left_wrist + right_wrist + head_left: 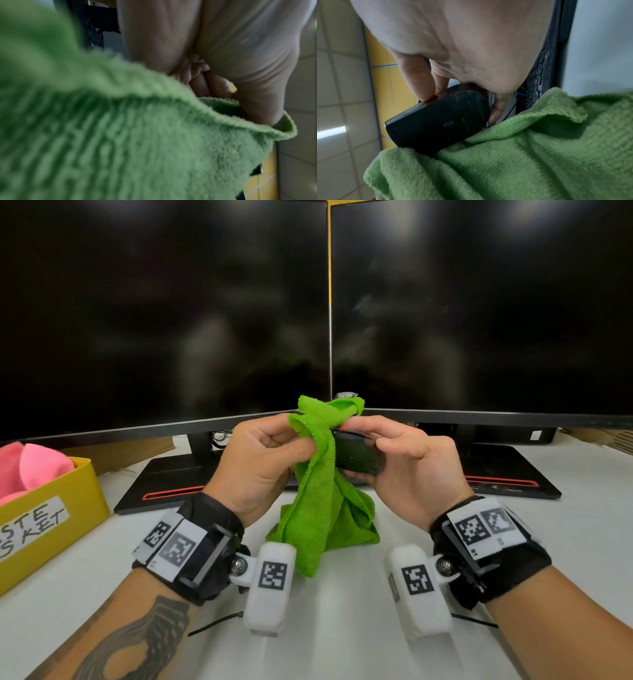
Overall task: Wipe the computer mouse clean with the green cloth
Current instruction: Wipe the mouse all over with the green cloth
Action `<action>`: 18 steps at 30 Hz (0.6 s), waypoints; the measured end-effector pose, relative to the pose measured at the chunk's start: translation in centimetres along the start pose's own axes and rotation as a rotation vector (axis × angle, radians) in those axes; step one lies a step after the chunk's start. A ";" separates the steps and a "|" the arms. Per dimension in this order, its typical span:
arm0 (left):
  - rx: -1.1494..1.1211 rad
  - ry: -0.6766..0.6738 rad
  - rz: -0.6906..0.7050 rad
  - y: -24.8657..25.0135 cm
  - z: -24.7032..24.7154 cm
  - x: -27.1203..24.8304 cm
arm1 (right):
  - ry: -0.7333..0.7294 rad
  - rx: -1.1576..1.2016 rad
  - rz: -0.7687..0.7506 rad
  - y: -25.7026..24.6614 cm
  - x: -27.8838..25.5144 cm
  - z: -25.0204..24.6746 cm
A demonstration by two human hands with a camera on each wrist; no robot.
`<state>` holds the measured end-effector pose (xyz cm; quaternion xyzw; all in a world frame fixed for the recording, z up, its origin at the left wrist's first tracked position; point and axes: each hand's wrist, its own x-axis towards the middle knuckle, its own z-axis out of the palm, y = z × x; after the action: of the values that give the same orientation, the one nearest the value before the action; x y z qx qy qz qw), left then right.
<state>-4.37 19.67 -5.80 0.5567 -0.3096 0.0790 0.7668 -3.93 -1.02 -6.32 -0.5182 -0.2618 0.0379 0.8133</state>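
Above the near middle of the table (pixel 565 542), my right hand (pixel 407 467) holds the computer mouse (pixel 356 455) in the air, thumb on one side and fingers curled on the other, so it is lifted off the surface. From the right wrist view the black mouse shows a flat dark face, and the green cloth (pixel 322 508) touches its lower edge. My left hand (pixel 260 463) is closed around a bunch of the cloth and presses it against the left end of the mouse; the rest of the cloth hangs down and its lowest folds rest on the table between my wrists. Behind stand two dark monitors (pixel 164 313), and at the left edge of the table a yellow basket (pixel 54 508) with pink cloths inside.

I judge the wiping is in progress. The risk I see: the mouse is smooth and gripped only by its sides, so a strong push from the cloth could make it slip and fall on the table
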 end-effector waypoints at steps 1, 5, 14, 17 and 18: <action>0.000 0.008 -0.001 -0.1 0.0 0.0 | 0.007 -0.021 -0.007 0.1 0.0 0.0; 0.000 0.015 0.012 -0.4 -0.2 0.2 | 0.014 -0.068 -0.027 0.2 0.0 0.1; -0.014 0.104 0.002 -0.4 -0.9 0.4 | 0.032 -0.026 0.115 0.3 -0.1 1.1; 0.070 0.086 0.009 -0.6 -0.6 0.3 | -0.017 0.011 0.146 0.4 -0.2 1.5; 0.110 0.072 0.015 -0.8 -0.3 0.3 | -0.030 0.032 0.146 0.4 -0.3 1.7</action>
<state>-3.66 19.63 -6.36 0.5925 -0.2812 0.1216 0.7450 -4.87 0.47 -6.26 -0.5223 -0.2349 0.1087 0.8126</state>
